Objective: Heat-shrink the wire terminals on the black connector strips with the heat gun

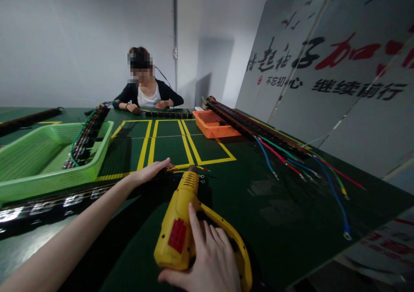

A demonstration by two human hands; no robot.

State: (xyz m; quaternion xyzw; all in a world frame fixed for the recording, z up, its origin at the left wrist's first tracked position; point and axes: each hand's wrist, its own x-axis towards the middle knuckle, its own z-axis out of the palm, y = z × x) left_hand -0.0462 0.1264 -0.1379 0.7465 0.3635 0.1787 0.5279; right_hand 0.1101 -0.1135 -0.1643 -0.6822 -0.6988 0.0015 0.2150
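Note:
My right hand [210, 251] grips a yellow heat gun [176, 223] by its body and handle, index finger stretched along the side. The gun's dark nozzle [193, 168] points away from me, at thin wires [184, 170] with red sleeves and ring terminals. Beside those wires my left hand [153, 171] reaches in from the left, its thumb side up, and closes on their near part. Its lower fingers are hidden. The wires come from the end of a long black strip [84, 201] with shiny metal parts, which lies under my left forearm.
A green basket [106, 147] holds another dark strip [87, 136]. An orange basket [218, 132] sits under a long strip [258, 126] with loose coloured wires [297, 167] and lugs. Across the green table [252, 223], a person [148, 91] sits with both hands near another strip.

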